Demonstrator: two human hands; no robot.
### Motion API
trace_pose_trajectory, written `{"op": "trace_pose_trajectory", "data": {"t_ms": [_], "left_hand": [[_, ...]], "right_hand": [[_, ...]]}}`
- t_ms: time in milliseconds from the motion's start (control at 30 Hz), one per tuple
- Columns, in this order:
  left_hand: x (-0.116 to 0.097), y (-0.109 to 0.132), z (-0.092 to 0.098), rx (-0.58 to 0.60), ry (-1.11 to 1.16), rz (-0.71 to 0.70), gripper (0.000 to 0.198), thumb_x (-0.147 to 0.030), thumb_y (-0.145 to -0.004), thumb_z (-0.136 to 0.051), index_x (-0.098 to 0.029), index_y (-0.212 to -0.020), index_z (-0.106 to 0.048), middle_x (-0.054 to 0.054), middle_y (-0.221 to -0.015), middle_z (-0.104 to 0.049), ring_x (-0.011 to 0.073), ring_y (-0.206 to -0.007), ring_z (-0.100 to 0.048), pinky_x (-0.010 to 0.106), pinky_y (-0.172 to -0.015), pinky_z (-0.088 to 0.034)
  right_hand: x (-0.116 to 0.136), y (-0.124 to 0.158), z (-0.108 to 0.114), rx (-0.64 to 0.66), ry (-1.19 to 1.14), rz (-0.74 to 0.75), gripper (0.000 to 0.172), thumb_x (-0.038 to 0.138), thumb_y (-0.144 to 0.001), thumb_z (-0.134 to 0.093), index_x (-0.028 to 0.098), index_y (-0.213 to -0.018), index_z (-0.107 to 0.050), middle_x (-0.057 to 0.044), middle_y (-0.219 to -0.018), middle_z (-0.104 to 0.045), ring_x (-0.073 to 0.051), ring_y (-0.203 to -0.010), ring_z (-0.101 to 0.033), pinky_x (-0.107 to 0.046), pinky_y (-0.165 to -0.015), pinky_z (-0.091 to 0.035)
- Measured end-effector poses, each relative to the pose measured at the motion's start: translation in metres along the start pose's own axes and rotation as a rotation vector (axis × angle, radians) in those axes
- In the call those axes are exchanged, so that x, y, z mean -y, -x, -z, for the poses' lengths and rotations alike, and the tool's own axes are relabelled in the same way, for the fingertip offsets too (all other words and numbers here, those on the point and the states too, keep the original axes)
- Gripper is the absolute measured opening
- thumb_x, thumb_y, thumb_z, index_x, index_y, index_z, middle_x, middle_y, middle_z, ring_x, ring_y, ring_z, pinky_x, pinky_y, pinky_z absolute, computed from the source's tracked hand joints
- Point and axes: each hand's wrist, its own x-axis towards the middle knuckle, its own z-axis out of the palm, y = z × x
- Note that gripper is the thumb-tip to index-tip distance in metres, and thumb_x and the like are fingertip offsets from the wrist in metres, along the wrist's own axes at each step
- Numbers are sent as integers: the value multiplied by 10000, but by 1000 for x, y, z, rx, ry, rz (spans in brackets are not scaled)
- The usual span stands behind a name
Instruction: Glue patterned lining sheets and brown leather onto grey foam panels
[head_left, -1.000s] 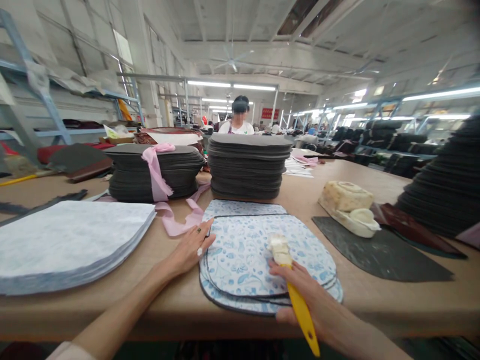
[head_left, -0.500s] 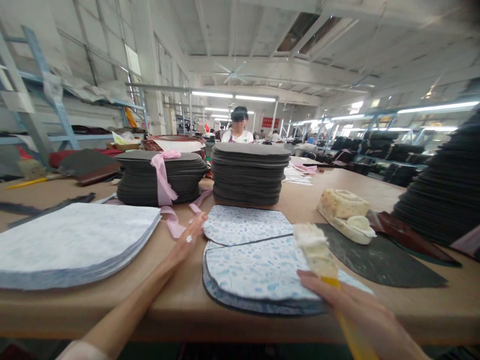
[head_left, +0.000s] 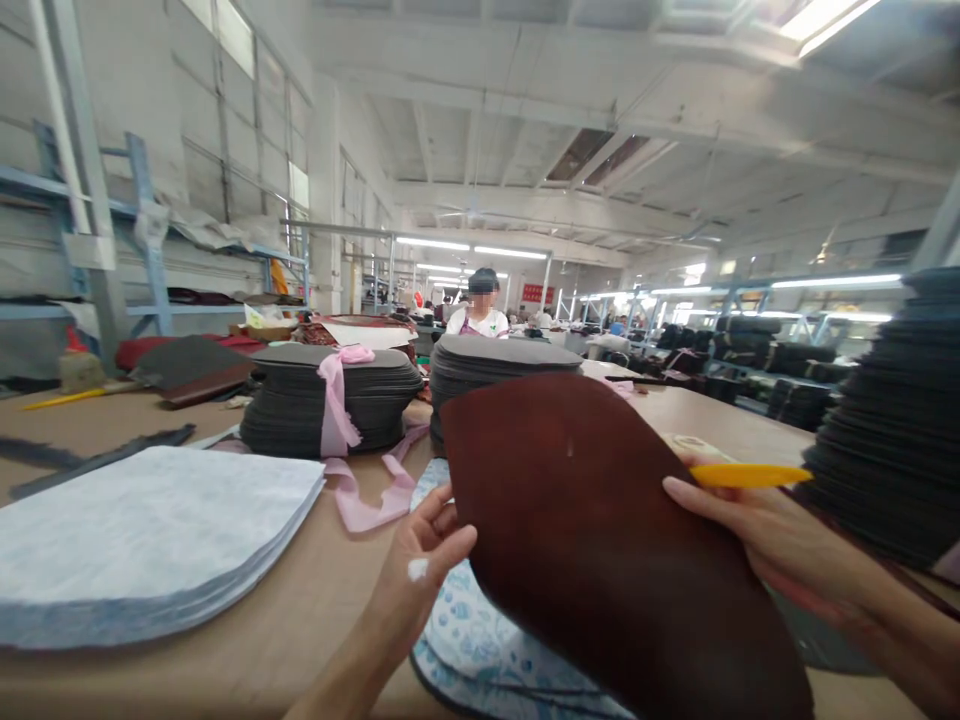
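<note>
A dark brown leather-like panel [head_left: 600, 530] is held up, tilted, over a stack of blue-patterned white pieces [head_left: 480, 630]. At its left edge, my left hand [head_left: 424, 560] grips it between thumb and fingers, with a white smear on the skin. My right hand [head_left: 757, 520] holds the panel's right edge and also the brush, whose yellow handle [head_left: 750, 475] sticks out to the right. The brush's bristles are hidden behind the panel.
White pieces [head_left: 157, 530] lie stacked at the left. Dark stacks [head_left: 330, 400] stand behind, one tied with pink ribbon [head_left: 337, 415]. A tall dark stack [head_left: 892, 420] rises at the right. A person [head_left: 480, 305] is beyond the table.
The brown panel is now up in both hands, covering much of the patterned stack. The brush has turned, its handle now pointing right. The view has tilted upward.
</note>
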Motion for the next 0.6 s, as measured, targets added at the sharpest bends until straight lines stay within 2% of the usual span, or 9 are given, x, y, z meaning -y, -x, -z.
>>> {"op": "trace_pose_trajectory", "data": {"t_ms": [67, 167, 300, 467, 533, 600], "left_hand": [[-6, 2, -9, 9, -14, -25, 438, -183, -710, -693, -215, -1124, -555, 70, -1133, -636, 244, -1088, -560, 360, -947, -423], [-17, 3, -19, -18, 14, -18, 391, -196, -727, -671, -219, -1105, -575, 63, -1136, -635, 248, -1100, -552, 356, -945, -432], [-13, 1, -17, -73, 1, 31, 445, -225, -724, -671, -219, -1153, -554, 62, -1153, -627, 254, -1110, -543, 354, -937, -443], [11, -11, 4, -124, -147, 53, 427, -298, -749, -659, -219, -1156, -556, 53, -1160, -623, 243, -1119, -533, 356, -952, -430], [16, -17, 11, -148, -199, 34, 384, -317, -748, -660, -209, -1109, -585, 47, -1147, -629, 235, -1122, -527, 351, -971, -411], [18, -22, 15, -168, -224, 19, 345, -322, -745, -661, -199, -1061, -602, 46, -1131, -635, 229, -1112, -531, 350, -979, -399]], "right_hand": [[-4, -2, 1, 23, -56, -71, 458, 327, -639, -688, 200, -1064, -573, -95, -1041, -683, -295, -933, -647, -426, -819, -544], [-4, -4, 1, 32, -104, -79, 473, 315, -634, -701, 208, -1076, -572, -96, -1045, -681, -299, -934, -645, -419, -812, -546], [-18, -9, -1, -27, -150, -107, 501, 310, -633, -717, 212, -1099, -564, -83, -1008, -696, -285, -893, -662, -387, -777, -558], [-68, -17, 0, 32, -129, -67, 563, 366, -725, -648, 235, -1237, -453, -43, -1060, -682, -245, -968, -637, -367, -876, -507], [-91, -21, 5, 13, -15, -29, 544, 413, -759, -589, 231, -1250, -442, -45, -1088, -670, -254, -995, -624, -381, -872, -512], [-113, -26, 16, -63, 176, 5, 498, 451, -747, -565, 238, -1193, -508, -48, -1096, -666, -277, -1002, -618, -389, -837, -535]]}}
